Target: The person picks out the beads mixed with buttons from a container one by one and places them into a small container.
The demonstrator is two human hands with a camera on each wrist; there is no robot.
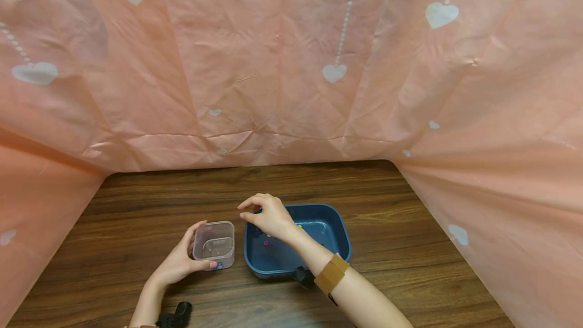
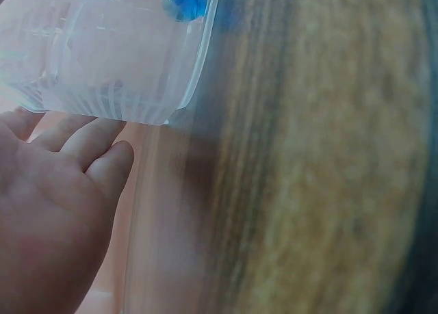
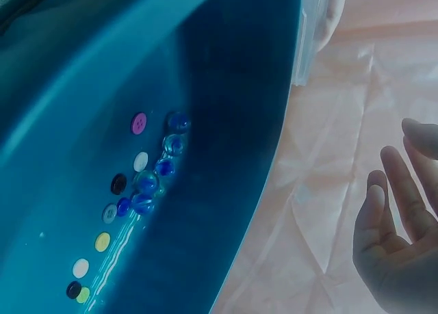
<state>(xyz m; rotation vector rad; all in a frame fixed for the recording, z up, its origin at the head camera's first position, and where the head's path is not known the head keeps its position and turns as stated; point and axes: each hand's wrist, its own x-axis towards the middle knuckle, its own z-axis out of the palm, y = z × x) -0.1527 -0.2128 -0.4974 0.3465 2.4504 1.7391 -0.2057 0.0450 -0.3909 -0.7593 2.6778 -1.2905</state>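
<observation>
My left hand (image 1: 177, 259) grips a clear plastic container (image 1: 226, 263), thumb on its near side and fingers around the left. A blue glass marble (image 2: 185, 3) shows low in that container. To its right stands a dark blue basin (image 1: 338, 232). My right hand (image 1: 272, 218) is raised over the basin's left part, thumb and fingers apart with nothing between them. Inside the basin, several clear-and-blue marbles (image 3: 146, 182) lie in a row beside loose buttons, among them a magenta one (image 3: 139, 123), a yellow one (image 3: 102, 242) and a black one (image 3: 118, 184).
Both containers stand on a brown wood-grain table (image 1: 401, 252). A pink curtain (image 1: 282, 90) with white hearts hangs around its back and sides. Black wrist cameras sit on both forearms, the right one (image 1: 304, 277) close by the basin's near rim.
</observation>
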